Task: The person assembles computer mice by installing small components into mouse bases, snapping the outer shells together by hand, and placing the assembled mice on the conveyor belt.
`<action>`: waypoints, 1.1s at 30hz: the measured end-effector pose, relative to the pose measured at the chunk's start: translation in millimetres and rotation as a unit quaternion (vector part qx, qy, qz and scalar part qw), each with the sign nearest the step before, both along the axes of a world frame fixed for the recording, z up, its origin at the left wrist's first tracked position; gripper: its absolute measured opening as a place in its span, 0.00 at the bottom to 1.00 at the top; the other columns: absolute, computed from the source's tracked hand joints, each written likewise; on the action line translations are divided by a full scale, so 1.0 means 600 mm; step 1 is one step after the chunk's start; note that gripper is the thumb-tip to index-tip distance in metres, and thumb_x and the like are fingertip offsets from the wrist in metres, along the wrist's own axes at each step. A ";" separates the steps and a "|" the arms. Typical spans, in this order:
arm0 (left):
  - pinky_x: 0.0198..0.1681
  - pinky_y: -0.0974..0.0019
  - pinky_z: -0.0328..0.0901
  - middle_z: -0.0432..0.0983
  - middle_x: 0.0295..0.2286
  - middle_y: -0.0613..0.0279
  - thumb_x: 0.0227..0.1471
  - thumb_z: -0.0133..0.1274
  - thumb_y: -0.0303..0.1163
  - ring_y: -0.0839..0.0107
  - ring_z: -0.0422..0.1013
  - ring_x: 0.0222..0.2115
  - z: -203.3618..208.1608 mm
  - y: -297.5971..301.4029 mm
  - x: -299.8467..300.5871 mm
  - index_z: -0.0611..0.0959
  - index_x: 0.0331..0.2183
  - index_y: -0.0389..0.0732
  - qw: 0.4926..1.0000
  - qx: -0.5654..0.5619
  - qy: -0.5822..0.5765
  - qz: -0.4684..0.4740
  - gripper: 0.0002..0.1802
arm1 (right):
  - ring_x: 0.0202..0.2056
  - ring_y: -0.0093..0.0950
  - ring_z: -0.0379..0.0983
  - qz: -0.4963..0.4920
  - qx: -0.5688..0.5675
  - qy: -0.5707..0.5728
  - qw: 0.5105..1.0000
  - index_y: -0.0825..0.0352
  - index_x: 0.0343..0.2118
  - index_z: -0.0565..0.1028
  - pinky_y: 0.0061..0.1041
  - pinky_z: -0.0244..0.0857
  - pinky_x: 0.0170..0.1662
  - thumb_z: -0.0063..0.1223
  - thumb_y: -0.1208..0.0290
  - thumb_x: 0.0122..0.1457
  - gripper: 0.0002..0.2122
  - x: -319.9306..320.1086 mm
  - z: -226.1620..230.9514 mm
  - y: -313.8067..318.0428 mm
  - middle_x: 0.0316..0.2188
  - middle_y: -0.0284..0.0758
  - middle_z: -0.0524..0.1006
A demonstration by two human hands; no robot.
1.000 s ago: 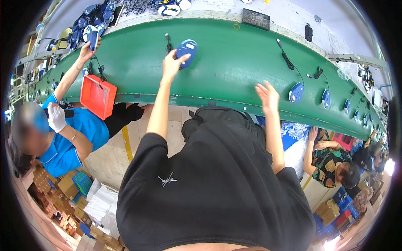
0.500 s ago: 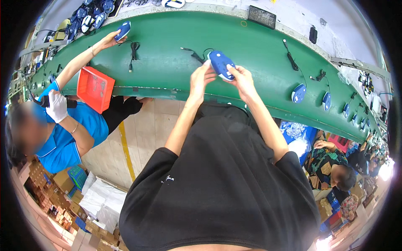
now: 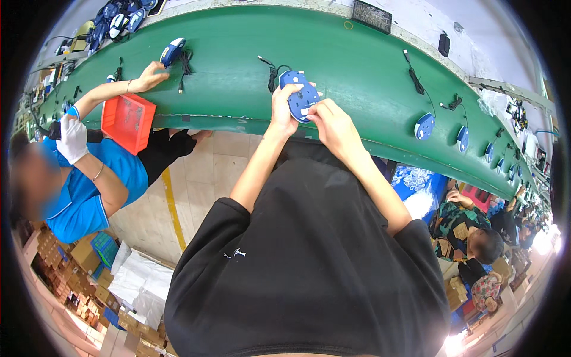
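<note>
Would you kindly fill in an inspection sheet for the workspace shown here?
Surface: long green work surface.
Job's things: blue oval device, held above it, dotted face showing.
Clutter: heap of blue-and-white devices, upper left; dark tray at the far edge.
Hands: left hand grips the device; right hand has fingertips at its lower part.
Cables: black cable, bundled beside the device.
Surroundings: co-worker and red bin, left.

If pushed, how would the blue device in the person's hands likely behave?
The blue device looks hard, so probably stays stiff. Its flattish oval shape seems unlikely to roll. The thin, looped black cable beside it may flop.
</note>
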State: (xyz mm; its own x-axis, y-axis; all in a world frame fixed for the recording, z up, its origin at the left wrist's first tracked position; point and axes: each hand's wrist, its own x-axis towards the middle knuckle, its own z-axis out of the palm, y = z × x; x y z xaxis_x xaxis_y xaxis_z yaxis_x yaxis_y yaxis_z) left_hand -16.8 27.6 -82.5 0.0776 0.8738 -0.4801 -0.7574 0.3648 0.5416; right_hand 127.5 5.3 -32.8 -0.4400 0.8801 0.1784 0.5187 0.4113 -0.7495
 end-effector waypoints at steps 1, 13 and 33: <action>0.42 0.56 0.70 0.74 0.36 0.47 0.48 0.47 0.32 0.54 0.74 0.36 -0.001 -0.001 0.000 0.68 0.48 0.37 1.000 -0.015 -0.016 0.002 0.23 | 0.33 0.36 0.72 0.001 0.000 -0.001 1.000 0.68 0.32 0.71 0.34 0.67 0.36 0.54 0.79 0.52 0.06 -0.004 0.001 -0.004 0.30 0.38 0.71; 0.41 0.59 0.70 0.76 0.33 0.51 0.47 0.48 0.33 0.60 0.75 0.34 0.022 0.000 0.012 0.73 0.39 0.37 0.991 -0.133 -0.022 -0.002 0.16 | 0.33 0.40 0.72 0.013 -0.026 -0.008 1.000 0.69 0.35 0.69 0.35 0.68 0.36 0.51 0.79 0.55 0.06 0.017 0.000 0.004 0.33 0.41 0.70; 0.33 0.54 0.75 0.76 0.31 0.47 0.47 0.47 0.31 0.57 0.77 0.30 0.030 0.024 0.005 0.72 0.37 0.33 0.991 -0.116 0.004 -0.061 0.14 | 0.26 0.26 0.78 -0.201 -0.195 0.117 0.953 0.71 0.34 0.72 0.25 0.72 0.31 0.55 0.77 0.55 0.05 0.032 -0.019 0.033 0.25 0.38 0.79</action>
State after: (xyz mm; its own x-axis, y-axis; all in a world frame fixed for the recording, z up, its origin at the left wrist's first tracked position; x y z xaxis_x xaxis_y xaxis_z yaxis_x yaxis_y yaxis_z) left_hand -13.9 42.1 -64.7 0.1714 0.7248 -0.6673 -0.6961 0.5684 0.4386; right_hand 146.9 25.4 -43.9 -0.0417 0.9886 -0.1446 0.3761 -0.1185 -0.9190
